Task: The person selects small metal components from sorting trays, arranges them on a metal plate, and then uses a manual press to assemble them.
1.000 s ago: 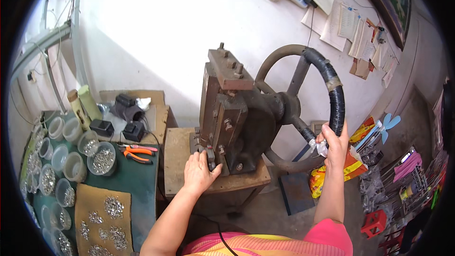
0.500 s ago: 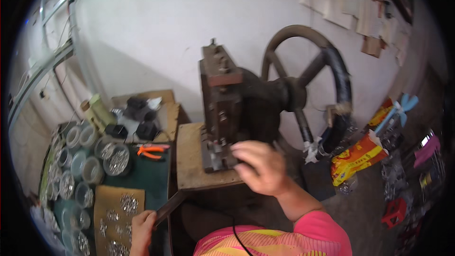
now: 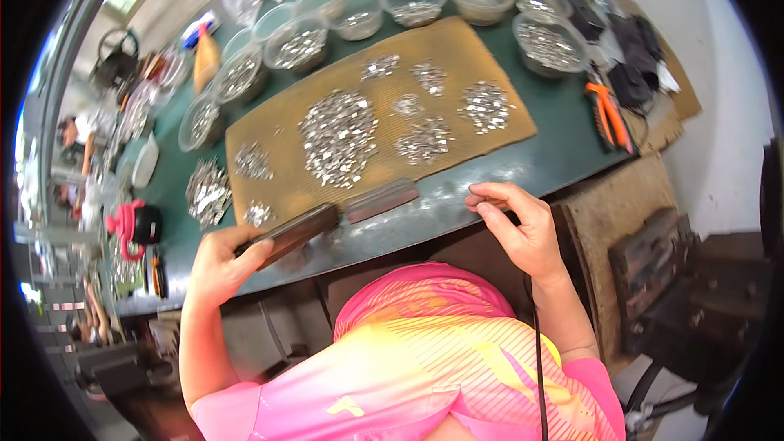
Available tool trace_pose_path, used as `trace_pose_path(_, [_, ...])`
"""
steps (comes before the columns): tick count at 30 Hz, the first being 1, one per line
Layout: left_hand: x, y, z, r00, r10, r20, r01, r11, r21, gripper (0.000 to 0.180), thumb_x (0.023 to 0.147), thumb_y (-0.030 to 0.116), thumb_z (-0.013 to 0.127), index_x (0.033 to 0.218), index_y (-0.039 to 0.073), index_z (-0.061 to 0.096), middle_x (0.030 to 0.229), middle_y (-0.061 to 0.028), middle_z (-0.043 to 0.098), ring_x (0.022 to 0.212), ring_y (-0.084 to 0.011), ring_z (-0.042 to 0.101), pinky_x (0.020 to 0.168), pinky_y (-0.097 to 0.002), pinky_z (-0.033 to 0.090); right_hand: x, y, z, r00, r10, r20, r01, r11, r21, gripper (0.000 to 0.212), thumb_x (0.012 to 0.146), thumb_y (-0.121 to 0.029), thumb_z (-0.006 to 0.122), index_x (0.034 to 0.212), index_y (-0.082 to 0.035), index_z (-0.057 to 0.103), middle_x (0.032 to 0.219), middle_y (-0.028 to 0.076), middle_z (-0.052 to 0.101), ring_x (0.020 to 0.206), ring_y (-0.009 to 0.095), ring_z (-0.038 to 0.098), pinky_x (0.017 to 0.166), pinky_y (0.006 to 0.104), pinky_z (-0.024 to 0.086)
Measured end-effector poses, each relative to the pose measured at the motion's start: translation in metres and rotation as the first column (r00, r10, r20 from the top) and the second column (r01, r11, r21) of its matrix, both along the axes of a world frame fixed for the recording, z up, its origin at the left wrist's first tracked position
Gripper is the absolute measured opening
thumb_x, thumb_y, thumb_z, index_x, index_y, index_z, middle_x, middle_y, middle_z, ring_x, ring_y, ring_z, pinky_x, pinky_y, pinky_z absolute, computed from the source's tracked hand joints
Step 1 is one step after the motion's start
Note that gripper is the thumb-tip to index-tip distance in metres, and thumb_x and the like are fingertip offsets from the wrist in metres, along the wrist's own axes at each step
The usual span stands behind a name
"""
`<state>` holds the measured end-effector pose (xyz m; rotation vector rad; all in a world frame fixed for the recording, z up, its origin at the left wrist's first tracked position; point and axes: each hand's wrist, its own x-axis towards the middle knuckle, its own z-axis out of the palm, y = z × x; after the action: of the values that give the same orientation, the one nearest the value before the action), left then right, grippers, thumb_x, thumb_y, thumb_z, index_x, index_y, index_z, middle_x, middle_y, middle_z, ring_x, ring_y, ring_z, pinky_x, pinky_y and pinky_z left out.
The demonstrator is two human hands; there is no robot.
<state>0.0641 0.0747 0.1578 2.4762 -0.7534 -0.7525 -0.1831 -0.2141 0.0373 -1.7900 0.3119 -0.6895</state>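
My left hand [image 3: 220,265] is closed round one end of a long dark flat bar [image 3: 300,231], held tilted over the front edge of the green table. Beyond its tip a dark, reddish-brown block [image 3: 381,201] lies on the table edge. To the right, my right hand [image 3: 523,233] hovers above the edge with thumb and fingertips bent together; whatever is between them is too small to make out. Behind both hands a brown cardboard sheet [image 3: 457,41] carries several heaps of small shiny metal pieces [image 3: 339,137].
Clear plastic tubs [image 3: 415,4], many with metal pieces, line the back. Orange-handled pliers [image 3: 606,114] lie at the right, near a black machine [image 3: 694,278] on a wooden board. A pink-and-black cup [image 3: 135,224] stands left. A black cord [image 3: 536,359] hangs by my right arm.
The view has swung from the press with the big handwheel to the green table. My right hand has left the press and is now over the table edge. My left hand still holds the bar.
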Motion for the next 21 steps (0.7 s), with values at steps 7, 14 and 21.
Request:
trace_pose_path(7, [-0.048,-0.067,-0.027,0.977,-0.211,0.042,0.206,0.866,-0.455,0.022,0.088,0.006,0.078,0.110,0.000,0.076,0.090,-0.0085,0.076,0.077,-0.0143,0.071,0.071,-0.0293,0.056,0.046,-0.006,-0.024,0.994,0.106,0.034,-0.111,0.963,0.246,0.021,0.103,-0.004,0.059,0.121,0.001,0.068,0.103,0.009,0.076,0.098,0.014,0.071,0.087,0.0283,0.056])
trace_pose_path(14, [-0.076,-0.154,-0.125,0.632,-0.285,0.721,0.642,0.713,-0.281,0.030,0.069,0.022,0.088,0.080,0.008,0.063,0.083,-0.0072,0.056,0.080,-0.0286,0.057,0.070,-0.0409,0.046,0.057,-0.010,-0.036,0.996,0.072,-0.050,-0.062,0.982,0.178,0.021,0.103,-0.008,0.059,0.121,0.000,0.068,0.105,0.012,0.075,0.098,0.020,0.072,0.086,0.0328,0.055])
trace_pose_path(21, [-0.065,-0.112,-0.138,0.705,-0.160,0.691,0.498,0.806,-0.321,0.045,0.071,0.027,0.087,0.106,0.007,0.067,0.096,-0.0097,0.057,0.090,-0.0308,0.056,0.078,-0.0430,0.045,0.057,-0.004,-0.033,0.994,0.099,-0.043,-0.107,0.829,-0.549,0.030,0.088,-0.018,0.073,0.115,-0.005,0.069,0.111,0.012,0.067,0.102,0.034,0.064,0.088,0.0436,0.050])
